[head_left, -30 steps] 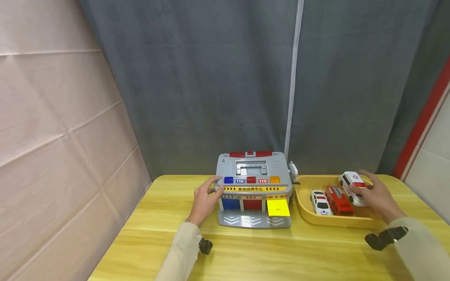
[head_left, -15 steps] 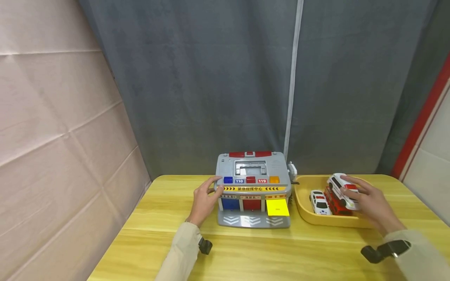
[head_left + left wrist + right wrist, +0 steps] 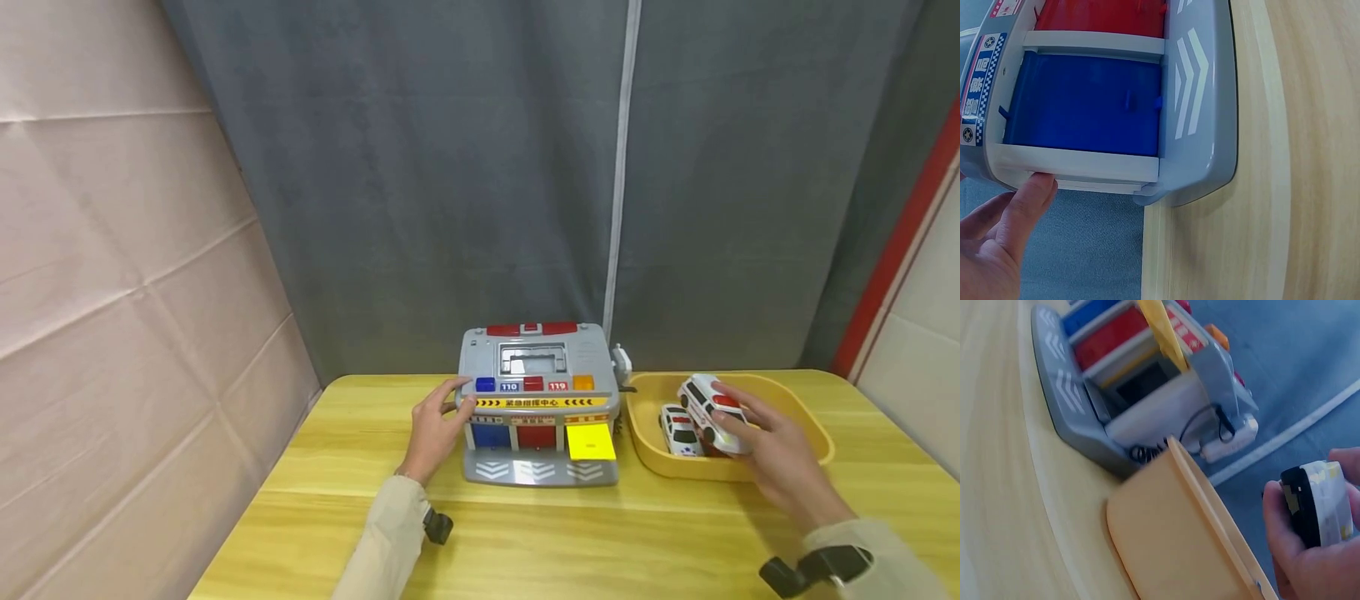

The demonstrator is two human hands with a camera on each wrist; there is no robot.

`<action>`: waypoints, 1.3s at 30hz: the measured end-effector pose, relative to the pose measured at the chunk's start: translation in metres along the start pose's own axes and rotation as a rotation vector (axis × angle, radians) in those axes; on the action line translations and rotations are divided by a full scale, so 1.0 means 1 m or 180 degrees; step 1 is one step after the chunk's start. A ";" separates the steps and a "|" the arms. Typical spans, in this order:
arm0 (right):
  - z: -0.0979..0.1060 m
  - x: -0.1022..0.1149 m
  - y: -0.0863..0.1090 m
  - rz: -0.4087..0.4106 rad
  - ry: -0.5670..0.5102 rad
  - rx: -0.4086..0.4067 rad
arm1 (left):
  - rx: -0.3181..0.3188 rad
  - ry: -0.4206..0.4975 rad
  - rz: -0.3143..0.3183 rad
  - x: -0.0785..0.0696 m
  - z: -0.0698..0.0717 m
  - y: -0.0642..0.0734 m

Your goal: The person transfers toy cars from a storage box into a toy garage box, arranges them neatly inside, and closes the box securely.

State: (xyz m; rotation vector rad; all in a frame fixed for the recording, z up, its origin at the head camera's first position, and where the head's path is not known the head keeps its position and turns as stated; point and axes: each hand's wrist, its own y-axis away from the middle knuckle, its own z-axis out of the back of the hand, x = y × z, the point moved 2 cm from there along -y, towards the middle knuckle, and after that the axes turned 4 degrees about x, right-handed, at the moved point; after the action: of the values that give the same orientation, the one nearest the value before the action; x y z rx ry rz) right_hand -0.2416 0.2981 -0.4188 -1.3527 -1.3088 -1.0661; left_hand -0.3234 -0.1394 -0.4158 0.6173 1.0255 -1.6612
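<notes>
Right hand [image 3: 786,460]: fingers grip a white ambulance [image 3: 703,408] over the yellow tray [image 3: 697,468].
Left hand [image 3: 433,432]: fingers apart, touching the grey toy station [image 3: 537,403].
Police car [image 3: 681,432]: in the tray.

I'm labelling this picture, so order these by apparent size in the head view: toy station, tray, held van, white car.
Largest: toy station and tray, too close to rank.
Next: held van.
Smallest: white car.
</notes>
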 end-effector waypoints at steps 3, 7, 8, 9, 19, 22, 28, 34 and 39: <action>-0.005 -0.002 0.004 0.0195 -0.0159 0.0164 | -0.0002 -0.0008 0.0024 0.000 0.000 0.000; -0.014 -0.004 0.007 0.0366 -0.0262 0.0203 | -0.0016 -0.0022 0.0010 0.001 -0.001 0.000; -0.017 -0.005 0.008 0.0400 -0.0300 0.0209 | -0.0017 -0.0019 0.0009 0.001 -0.001 0.000; -0.019 -0.006 0.009 0.0443 -0.0322 0.0215 | -0.0015 -0.0026 0.0009 0.002 -0.001 0.000; -0.033 -0.017 0.018 0.0274 -0.0186 -0.0025 | -0.0047 -0.0031 -0.0034 0.002 -0.002 0.001; -0.039 -0.019 0.021 0.0265 -0.0162 -0.0110 | -0.0065 -0.0008 -0.0066 0.002 -0.002 0.001; -0.050 -0.024 0.029 0.0177 -0.0084 -0.0239 | -0.0068 -0.0018 -0.0048 0.003 -0.002 0.000; -0.060 -0.029 0.036 -0.0080 0.0063 -0.0364 | -0.0063 -0.0001 -0.0012 0.002 -0.001 0.001; -0.068 -0.033 0.041 -0.0122 0.0061 -0.0400 | -0.0089 -0.0006 -0.0061 0.002 -0.001 0.001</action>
State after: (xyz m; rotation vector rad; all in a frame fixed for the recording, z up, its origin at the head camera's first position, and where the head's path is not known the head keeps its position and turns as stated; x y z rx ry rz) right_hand -0.2012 0.2260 -0.4409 -1.4112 -1.2760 -1.2018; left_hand -0.3234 -0.1395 -0.4183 0.5891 1.0544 -1.6611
